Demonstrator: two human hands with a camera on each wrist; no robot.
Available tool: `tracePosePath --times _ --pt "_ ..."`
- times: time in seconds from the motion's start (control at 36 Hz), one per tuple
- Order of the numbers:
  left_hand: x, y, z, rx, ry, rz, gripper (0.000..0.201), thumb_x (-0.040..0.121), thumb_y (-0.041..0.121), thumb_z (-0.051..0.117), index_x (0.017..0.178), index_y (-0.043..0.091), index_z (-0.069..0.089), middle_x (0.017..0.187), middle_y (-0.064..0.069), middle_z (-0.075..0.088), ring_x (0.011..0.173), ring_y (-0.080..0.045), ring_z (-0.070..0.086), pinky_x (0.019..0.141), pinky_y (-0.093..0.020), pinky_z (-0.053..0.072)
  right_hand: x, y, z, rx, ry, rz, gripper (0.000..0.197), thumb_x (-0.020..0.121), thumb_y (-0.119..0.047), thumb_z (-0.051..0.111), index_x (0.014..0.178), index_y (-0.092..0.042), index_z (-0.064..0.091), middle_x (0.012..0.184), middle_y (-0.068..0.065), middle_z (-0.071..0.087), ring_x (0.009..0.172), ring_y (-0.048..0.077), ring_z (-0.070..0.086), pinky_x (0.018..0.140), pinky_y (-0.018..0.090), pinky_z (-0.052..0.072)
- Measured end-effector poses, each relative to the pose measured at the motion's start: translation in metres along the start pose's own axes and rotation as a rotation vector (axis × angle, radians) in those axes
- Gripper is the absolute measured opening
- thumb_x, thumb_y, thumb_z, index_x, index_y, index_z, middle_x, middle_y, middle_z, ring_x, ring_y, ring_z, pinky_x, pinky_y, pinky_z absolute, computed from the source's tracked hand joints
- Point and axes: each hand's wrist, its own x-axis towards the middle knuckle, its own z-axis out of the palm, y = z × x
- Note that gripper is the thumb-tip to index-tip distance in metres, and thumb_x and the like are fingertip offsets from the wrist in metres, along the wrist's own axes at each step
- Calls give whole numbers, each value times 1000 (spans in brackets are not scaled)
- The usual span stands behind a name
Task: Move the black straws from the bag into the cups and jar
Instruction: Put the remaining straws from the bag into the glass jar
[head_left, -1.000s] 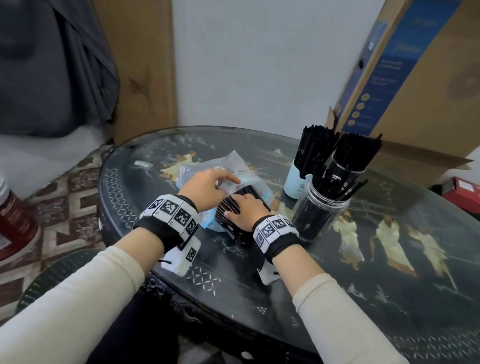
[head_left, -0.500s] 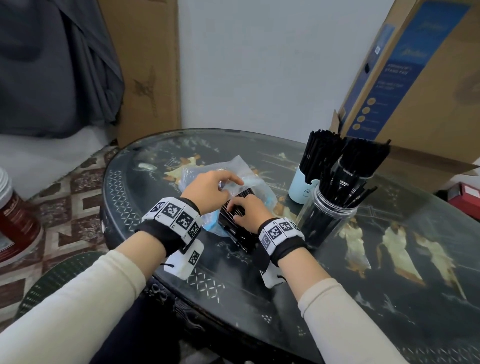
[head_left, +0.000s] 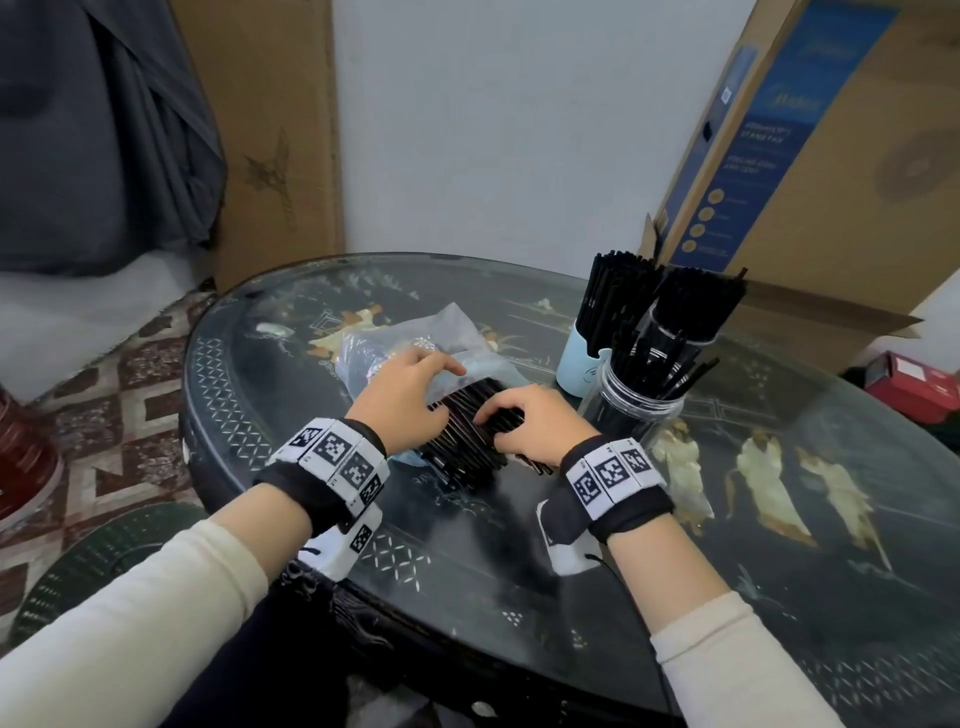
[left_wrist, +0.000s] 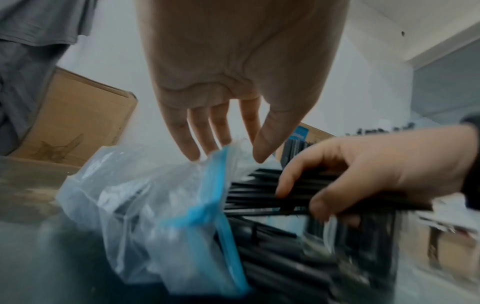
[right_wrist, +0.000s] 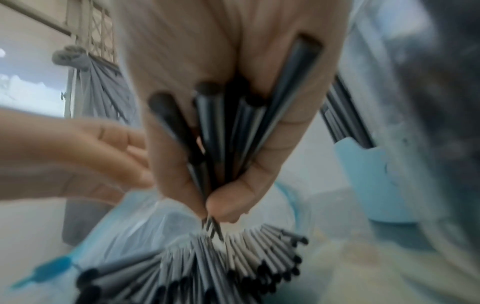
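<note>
A clear plastic bag (head_left: 400, 343) with a blue zip strip (left_wrist: 221, 185) lies on the round dark table (head_left: 779, 545), and a pile of black straws (head_left: 467, 436) sticks out of its mouth toward me. My left hand (head_left: 410, 395) rests on the bag with straight fingers (left_wrist: 197, 131) touching the plastic. My right hand (head_left: 530, 421) grips a bunch of straws (right_wrist: 223, 127) over the pile, fingers curled round them. A light blue cup (head_left: 579, 358) and a clear jar (head_left: 631, 410), both packed with straws, stand just right of my right hand.
A large cardboard box (head_left: 831, 171) leans behind the cup and jar. A red box (head_left: 914, 384) sits beyond the table's right edge. Grey cloth (head_left: 104, 135) hangs at the far left over a patterned floor (head_left: 104, 395).
My right hand has slid toward me along the straws with a bunch in its grip, and more straw length shows outside the bag. The left hand stays on the bag.
</note>
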Motion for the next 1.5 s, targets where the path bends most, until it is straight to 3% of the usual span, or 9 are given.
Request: tracePosePath --times 0.17,0.31,0.44,0.64,0.86,1.14,1.28,1.44,1.5 --pt "-7 29 26 287 18 405 78 61 31 74 132 13 45 136 -9 44 126 -27 41 108 -33 28 -44 0 -15 -32 -66 -52 36 74 -9 69 102 -30 75 85 -2 66 66 7 55 63 14 40" --pt "0 57 47 280 -154 516 70 66 37 72 129 23 47 115 5 61 103 -17 57 94 -31 42 -78 -1 -30 -38 -76 -82 38 73 -5 68 103 -29 75 88 -13 63 72 -4 55 65 4 37" --pt "1 80 54 233 -155 475 39 78 44 57 110 24 58 89 5 68 85 -21 63 70 -34 49 -102 8 -48 15 -34 -70 40 78 -7 66 106 -34 74 100 -9 69 80 9 65 74 22 53" --pt "-6 95 70 -215 -79 269 24 83 37 69 104 28 66 86 6 72 79 -13 67 72 -34 53 -132 6 -80 87 351 -220 31 88 -42 64 119 -37 65 116 -15 61 109 -2 55 95 18 41" --pt "-17 123 88 -724 -130 63 12 83 18 72 79 19 60 62 15 61 57 2 56 60 -14 44 -120 -7 -68 247 704 -382 26 100 -20 50 117 -14 68 114 -4 66 108 1 58 96 17 44" --pt "-17 110 103 -697 -50 57 29 86 3 64 114 6 58 96 10 62 89 12 58 76 -8 47 -98 0 -35 116 591 -346 34 97 -35 55 126 -19 63 136 0 52 132 14 38 114 28 25" --pt "-11 102 105 -603 -73 85 38 83 4 68 117 11 54 104 13 58 98 15 53 84 -9 46 -89 5 -34 75 505 -324 31 94 -30 61 122 -18 64 126 -1 57 119 12 50 106 34 39" --pt "-11 91 112 -495 -187 -11 58 65 42 73 109 7 59 89 12 60 94 -11 59 78 -18 46 -87 8 -25 63 498 -355 26 89 -13 65 115 -13 65 116 1 55 111 11 52 100 27 41" --pt "-13 94 109 -462 -203 -10 43 78 27 71 111 3 59 88 9 59 97 -20 59 78 -24 44 -89 5 -27 101 509 -361 39 87 -15 69 125 -14 61 125 2 50 119 9 47 105 22 35"
